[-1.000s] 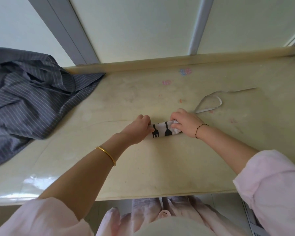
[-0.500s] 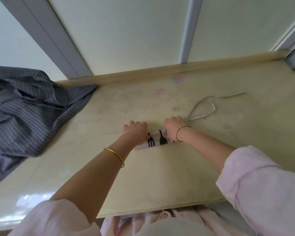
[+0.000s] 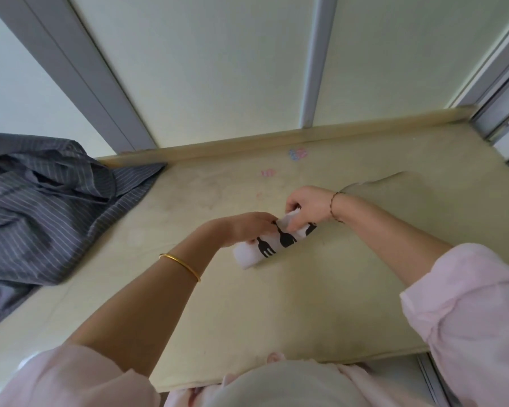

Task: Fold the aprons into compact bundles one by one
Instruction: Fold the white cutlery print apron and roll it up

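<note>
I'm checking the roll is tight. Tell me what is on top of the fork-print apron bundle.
Both hands are on the fork-print apron bundle: the left hand grips its upper left part, the right hand pinches its far end. Fabric beneath their fingers is hidden, as is the strap.

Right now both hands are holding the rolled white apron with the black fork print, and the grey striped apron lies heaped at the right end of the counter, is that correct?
Not quite: the head view shows the grey striped apron heaped at the left end of the counter, not the right. The rest stands: the left hand and right hand both hold the rolled white apron with the black fork print.
</note>
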Available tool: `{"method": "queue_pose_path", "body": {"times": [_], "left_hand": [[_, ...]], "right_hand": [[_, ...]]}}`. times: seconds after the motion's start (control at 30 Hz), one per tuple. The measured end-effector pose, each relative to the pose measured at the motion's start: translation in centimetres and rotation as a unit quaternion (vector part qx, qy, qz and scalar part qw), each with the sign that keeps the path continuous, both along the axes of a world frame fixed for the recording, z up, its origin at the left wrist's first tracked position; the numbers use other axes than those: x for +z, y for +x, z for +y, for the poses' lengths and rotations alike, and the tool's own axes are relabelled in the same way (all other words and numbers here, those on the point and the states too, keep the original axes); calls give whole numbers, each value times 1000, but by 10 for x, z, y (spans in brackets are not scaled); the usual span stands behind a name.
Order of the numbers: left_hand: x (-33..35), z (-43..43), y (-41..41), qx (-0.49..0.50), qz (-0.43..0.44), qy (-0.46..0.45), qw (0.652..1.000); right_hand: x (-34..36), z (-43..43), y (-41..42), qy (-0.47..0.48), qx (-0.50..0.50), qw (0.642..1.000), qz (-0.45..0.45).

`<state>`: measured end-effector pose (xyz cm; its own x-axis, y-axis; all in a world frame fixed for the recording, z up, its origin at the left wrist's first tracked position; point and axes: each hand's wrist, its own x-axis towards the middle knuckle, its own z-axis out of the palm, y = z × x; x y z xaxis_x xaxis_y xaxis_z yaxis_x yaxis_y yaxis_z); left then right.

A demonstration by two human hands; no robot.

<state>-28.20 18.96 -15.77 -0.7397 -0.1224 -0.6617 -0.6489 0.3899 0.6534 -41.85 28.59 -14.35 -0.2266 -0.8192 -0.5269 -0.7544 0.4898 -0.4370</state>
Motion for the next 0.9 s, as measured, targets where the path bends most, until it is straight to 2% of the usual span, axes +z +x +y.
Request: {"method": "queue_pose_path", "body": {"times": [0.03,0.17,0.27,0.4,0.53,0.73,0.9], "left_hand": [[3,0,-1,7,14,12,1000],[3,3,-11,10,47,-48,998],[3,1,-15,69,51,-23,996],[1,-2,-10,188,52,65,979],[-2,4,-2,271,81,193,940],[-7,12,4,302,99,320,893],[-1,11,2,349,102,433,825]], "right_hand": [[5,1,-4,-6,3,1000,-4],[13,1,-16,-22,5,1000,-19],[14,6,-26,-103,-91,987,-80],[10,13,-36,-242,-200,937,-156],[3,16,-28,-251,-202,932,-168],[-10,12,-24,-303,-241,912,-132],[-10,6,-22,-300,-235,916,-125]]}}
